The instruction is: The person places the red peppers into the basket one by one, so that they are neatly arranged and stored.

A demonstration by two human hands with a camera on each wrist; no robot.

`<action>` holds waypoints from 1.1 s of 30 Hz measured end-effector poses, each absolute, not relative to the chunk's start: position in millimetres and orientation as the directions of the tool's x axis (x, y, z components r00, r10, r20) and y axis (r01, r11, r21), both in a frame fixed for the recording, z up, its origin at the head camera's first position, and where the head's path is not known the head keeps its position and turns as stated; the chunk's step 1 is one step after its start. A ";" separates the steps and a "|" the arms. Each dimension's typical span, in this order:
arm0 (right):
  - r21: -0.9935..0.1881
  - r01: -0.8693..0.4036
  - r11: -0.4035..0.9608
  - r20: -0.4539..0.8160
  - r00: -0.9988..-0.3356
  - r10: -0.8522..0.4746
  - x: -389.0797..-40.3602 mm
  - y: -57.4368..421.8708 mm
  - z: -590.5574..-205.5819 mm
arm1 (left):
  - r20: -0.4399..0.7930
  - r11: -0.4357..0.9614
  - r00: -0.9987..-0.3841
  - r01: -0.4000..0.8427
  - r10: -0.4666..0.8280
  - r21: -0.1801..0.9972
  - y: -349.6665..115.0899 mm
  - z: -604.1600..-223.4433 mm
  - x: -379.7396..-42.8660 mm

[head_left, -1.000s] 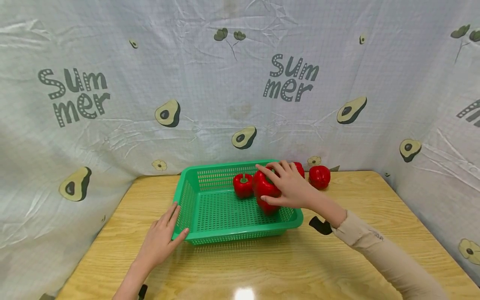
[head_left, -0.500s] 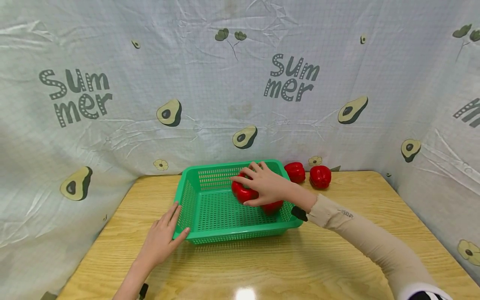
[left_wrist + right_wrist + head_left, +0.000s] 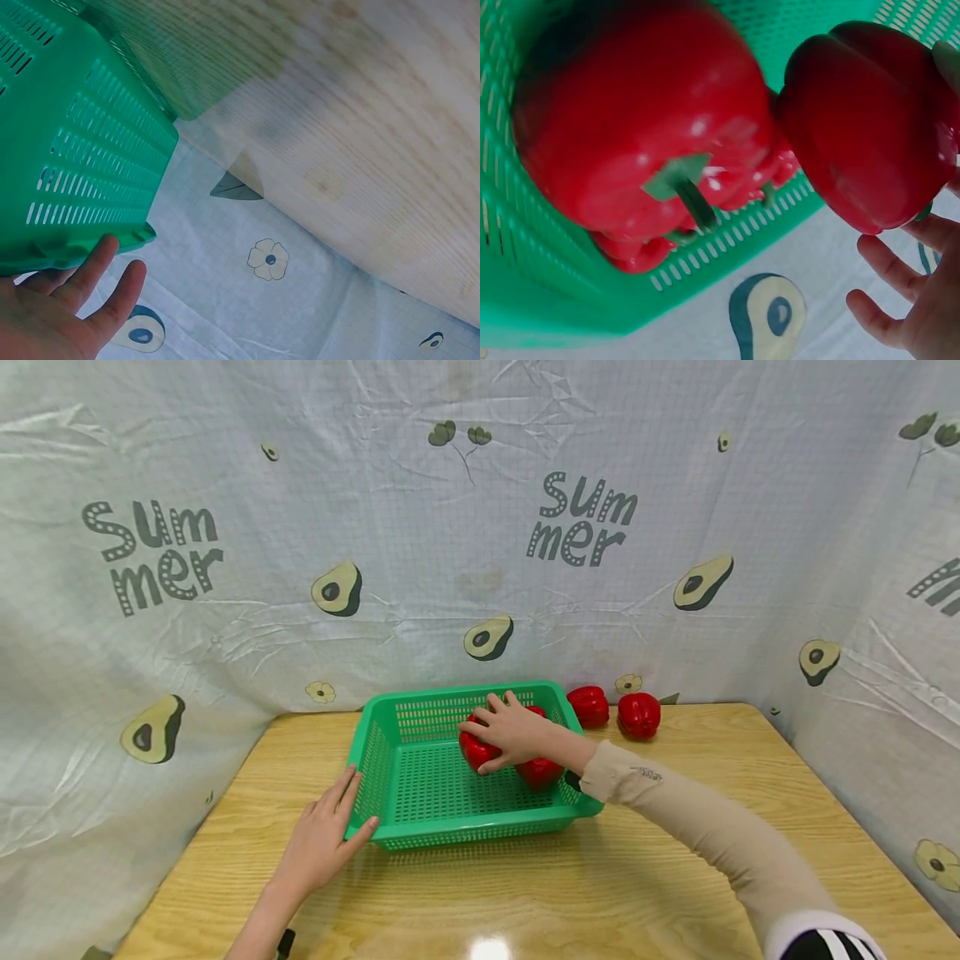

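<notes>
In the head view, my right hand [image 3: 517,731] grips a red bell pepper [image 3: 474,750] inside the green plastic basket [image 3: 480,820]. The right wrist view shows this pepper [image 3: 870,120] against the palm side of my hand [image 3: 930,289], its green stem partly hidden by fingers. Close beside it is a much larger red bell pepper [image 3: 538,772] with a thick green stem [image 3: 694,202], partly covered by my hand in the head view. Smaller red peppers [image 3: 634,251] show behind the large one. My left hand [image 3: 322,831] rests with extended fingers on the basket's left front corner.
Two more red bell peppers [image 3: 588,706] [image 3: 639,716] lie on the wooden table [image 3: 675,860], right of the basket's back corner. A printed white cloth [image 3: 420,543] hangs behind the table and at both sides.
My right hand has left the large pepper, now in the basket's right part, and moved left onto the smaller pepper, which has shifted slightly left. The left hand has not moved.
</notes>
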State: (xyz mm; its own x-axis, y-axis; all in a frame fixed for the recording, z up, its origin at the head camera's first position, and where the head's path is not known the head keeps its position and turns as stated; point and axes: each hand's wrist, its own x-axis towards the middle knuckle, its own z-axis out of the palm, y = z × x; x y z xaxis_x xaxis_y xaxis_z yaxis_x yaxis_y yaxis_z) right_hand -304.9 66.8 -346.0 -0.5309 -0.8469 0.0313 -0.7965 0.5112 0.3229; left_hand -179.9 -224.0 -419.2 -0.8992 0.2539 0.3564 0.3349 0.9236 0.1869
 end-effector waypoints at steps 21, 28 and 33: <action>0.431 -0.739 0.518 -0.119 -0.615 -0.779 -314.1 64.6 -373.1 | 0.357 0.924 -0.899 0.335 0.255 0.185 -224.7 -420.0 -179.9; 0.401 -0.753 0.522 -0.130 -0.611 -0.781 -313.0 62.5 -375.9 | 0.355 0.923 -0.900 0.334 0.252 0.191 -224.8 -419.7 -180.0; 0.379 -0.762 0.525 -0.163 -0.613 -0.773 -309.9 60.1 -378.6 | 0.347 0.924 -0.903 0.333 0.254 0.190 -224.5 -420.0 -180.1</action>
